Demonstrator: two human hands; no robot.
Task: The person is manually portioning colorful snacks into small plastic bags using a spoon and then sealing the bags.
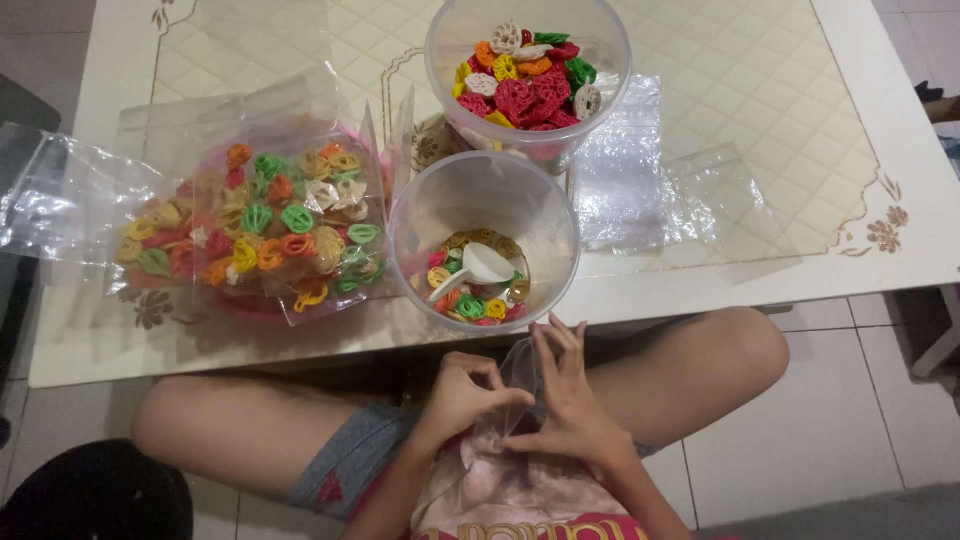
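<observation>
Both hands pinch one thing — a clear bag.

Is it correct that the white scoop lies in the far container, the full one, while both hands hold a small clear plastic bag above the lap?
Not quite. In the head view, the white scoop lies in the near container, which is almost empty, not in the far full container. The rest holds: the left hand and right hand pinch a small clear plastic bag above the lap.
</observation>
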